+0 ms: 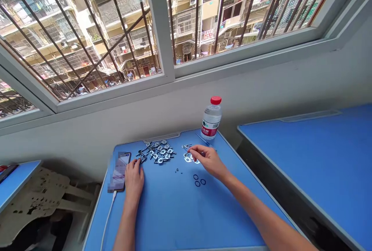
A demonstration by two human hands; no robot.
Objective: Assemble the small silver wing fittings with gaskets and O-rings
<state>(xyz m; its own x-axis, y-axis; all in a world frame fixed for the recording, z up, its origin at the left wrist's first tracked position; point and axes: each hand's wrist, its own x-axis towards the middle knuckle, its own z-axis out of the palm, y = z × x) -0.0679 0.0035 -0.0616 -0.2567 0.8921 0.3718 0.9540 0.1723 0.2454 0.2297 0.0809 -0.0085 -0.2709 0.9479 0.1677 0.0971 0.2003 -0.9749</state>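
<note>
My left hand [134, 175] rests on the blue table beside the phone [119, 171], fingers loosely extended. Its fingertips are at the near left edge of a pile of small metal parts with round loops and short stems [159, 152]; contact is hard to make out. My right hand [209, 160] hovers over flat silver ring-like plates [187, 159], thumb and fingers pinched together. Whatever the pinch holds, if anything, is too small to identify. Nearer to me lie three black rings [197, 184]. Left of them are several tiny dark pieces [177, 170].
A water bottle with a red cap [211, 119] stands at the far right corner, with a thin blue pen-like tool [202, 139] beside it. A white cable [108, 220] runs from the phone toward me. Another blue table [314, 158] is at right, beyond a gap. A barred window rises behind.
</note>
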